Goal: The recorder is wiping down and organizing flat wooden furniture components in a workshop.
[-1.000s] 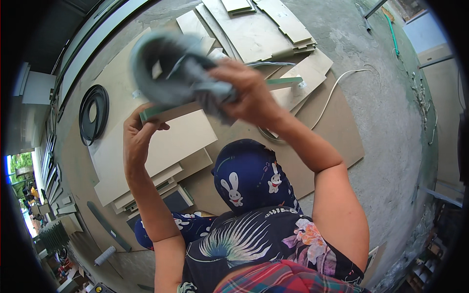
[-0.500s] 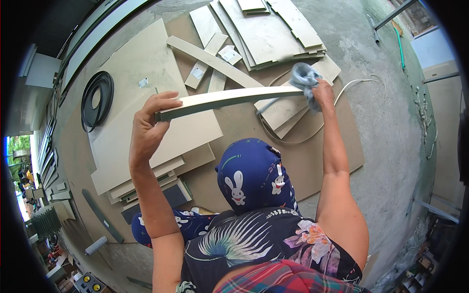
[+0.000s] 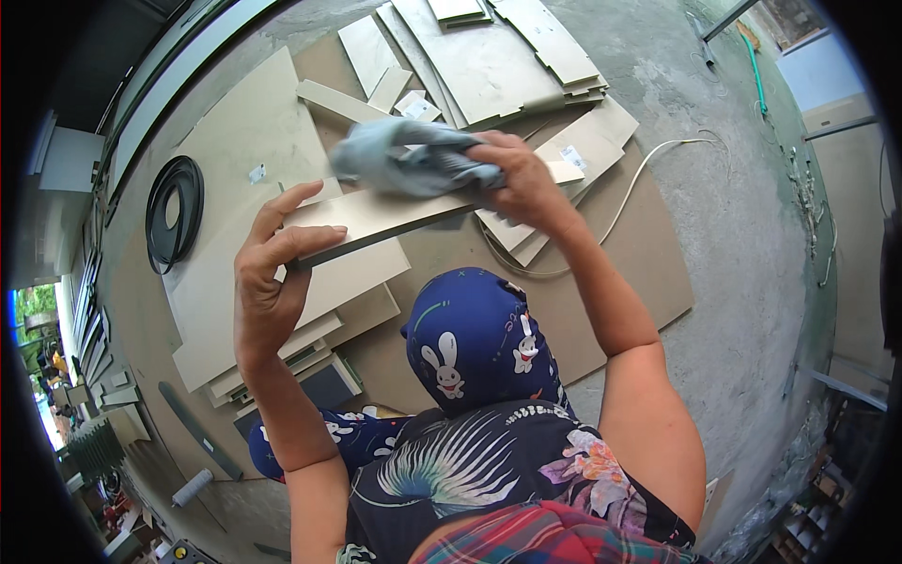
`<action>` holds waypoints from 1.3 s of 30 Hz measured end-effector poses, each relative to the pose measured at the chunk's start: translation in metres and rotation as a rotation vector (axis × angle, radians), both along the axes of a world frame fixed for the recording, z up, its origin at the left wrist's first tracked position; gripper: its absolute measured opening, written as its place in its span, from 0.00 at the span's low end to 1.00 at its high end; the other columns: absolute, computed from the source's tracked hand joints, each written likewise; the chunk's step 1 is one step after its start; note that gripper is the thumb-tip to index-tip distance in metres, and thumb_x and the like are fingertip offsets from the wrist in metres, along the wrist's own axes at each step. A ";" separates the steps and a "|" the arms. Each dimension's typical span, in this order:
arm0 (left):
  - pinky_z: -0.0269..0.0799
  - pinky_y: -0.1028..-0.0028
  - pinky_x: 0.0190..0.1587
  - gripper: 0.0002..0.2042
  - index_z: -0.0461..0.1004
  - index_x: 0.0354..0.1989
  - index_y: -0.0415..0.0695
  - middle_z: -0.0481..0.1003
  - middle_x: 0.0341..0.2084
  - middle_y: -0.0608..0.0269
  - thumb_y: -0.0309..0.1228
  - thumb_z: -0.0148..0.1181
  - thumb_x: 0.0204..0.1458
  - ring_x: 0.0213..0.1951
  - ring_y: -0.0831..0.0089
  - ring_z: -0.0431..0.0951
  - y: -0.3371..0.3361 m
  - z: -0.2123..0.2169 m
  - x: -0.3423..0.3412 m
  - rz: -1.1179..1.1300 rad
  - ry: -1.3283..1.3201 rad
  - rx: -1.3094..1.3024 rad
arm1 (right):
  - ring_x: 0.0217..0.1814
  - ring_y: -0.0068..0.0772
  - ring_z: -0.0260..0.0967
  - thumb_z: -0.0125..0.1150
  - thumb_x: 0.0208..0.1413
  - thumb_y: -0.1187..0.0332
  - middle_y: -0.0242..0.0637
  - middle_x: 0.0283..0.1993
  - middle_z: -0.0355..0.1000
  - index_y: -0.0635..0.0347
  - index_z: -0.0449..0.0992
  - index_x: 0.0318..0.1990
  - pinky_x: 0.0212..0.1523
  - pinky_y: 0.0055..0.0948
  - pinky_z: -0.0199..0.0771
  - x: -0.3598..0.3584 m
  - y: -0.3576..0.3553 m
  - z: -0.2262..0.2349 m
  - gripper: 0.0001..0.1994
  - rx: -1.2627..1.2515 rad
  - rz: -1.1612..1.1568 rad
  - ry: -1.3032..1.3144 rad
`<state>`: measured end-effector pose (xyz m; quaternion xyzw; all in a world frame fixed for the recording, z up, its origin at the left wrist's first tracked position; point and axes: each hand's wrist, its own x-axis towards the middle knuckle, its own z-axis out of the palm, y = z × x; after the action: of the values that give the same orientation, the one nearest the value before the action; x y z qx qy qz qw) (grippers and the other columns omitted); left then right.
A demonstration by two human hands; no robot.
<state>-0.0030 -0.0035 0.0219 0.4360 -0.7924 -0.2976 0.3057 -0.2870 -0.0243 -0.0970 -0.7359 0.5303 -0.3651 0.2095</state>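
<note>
A long narrow cream board [image 3: 362,212] with a dark edge is held up across my body, above the pieces on the floor. My left hand [image 3: 266,273] grips its left end, thumb at the dark edge and fingers on the pale side. In my right hand [image 3: 520,183] is a bunched grey-blue cloth [image 3: 399,162], blurred by motion. The cloth lies over the middle of the board and hides part of its face. The board's right end sticks out past my right wrist.
Several cream panels [image 3: 507,66] are stacked at the far side, and a large one [image 3: 249,141] lies at left under a dark coil of strip [image 3: 176,211]. A white cable [image 3: 648,174] curves at right. A paint roller [image 3: 193,488] lies at lower left.
My right hand has moved left with the cloth, from the board's right end to its middle. The board has turned to show more of its pale face. My left fingers have shifted at its end.
</note>
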 end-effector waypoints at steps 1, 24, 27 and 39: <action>0.70 0.69 0.48 0.20 0.81 0.33 0.43 0.72 0.50 0.53 0.07 0.49 0.37 0.53 0.63 0.72 0.001 0.000 0.003 0.005 -0.028 -0.037 | 0.50 0.46 0.66 0.61 0.41 0.75 0.41 0.47 0.71 0.58 0.76 0.41 0.51 0.35 0.67 -0.020 -0.003 -0.023 0.15 0.087 -0.051 -0.007; 0.70 0.73 0.38 0.11 0.76 0.40 0.41 0.77 0.29 0.60 0.21 0.59 0.46 0.31 0.72 0.75 -0.003 -0.013 0.024 -0.059 0.199 0.141 | 0.71 0.50 0.43 0.70 0.36 0.55 0.47 0.69 0.47 0.56 0.49 0.67 0.68 0.45 0.43 -0.087 0.058 -0.138 0.49 0.008 -0.368 0.547; 0.68 0.74 0.34 0.11 0.75 0.40 0.40 0.76 0.26 0.58 0.26 0.61 0.48 0.28 0.74 0.72 -0.001 -0.014 0.028 0.000 0.234 0.196 | 0.64 0.49 0.56 0.67 0.41 0.65 0.47 0.61 0.60 0.61 0.58 0.62 0.63 0.41 0.56 -0.075 0.035 -0.143 0.38 -0.211 -0.354 0.436; 0.77 0.72 0.34 0.24 0.66 0.50 0.33 0.77 0.32 0.56 0.36 0.61 0.48 0.23 0.69 0.79 -0.019 -0.027 0.242 0.861 0.981 0.129 | 0.52 0.45 0.66 0.66 0.35 0.77 0.42 0.48 0.69 0.58 0.70 0.52 0.54 0.40 0.64 0.079 -0.051 0.002 0.29 -0.381 0.193 0.208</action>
<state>0.2392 -0.0227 -0.0052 0.5453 -0.2962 -0.3597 0.6968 -0.2077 -0.0750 -0.0950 -0.8432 0.3976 -0.3590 0.0450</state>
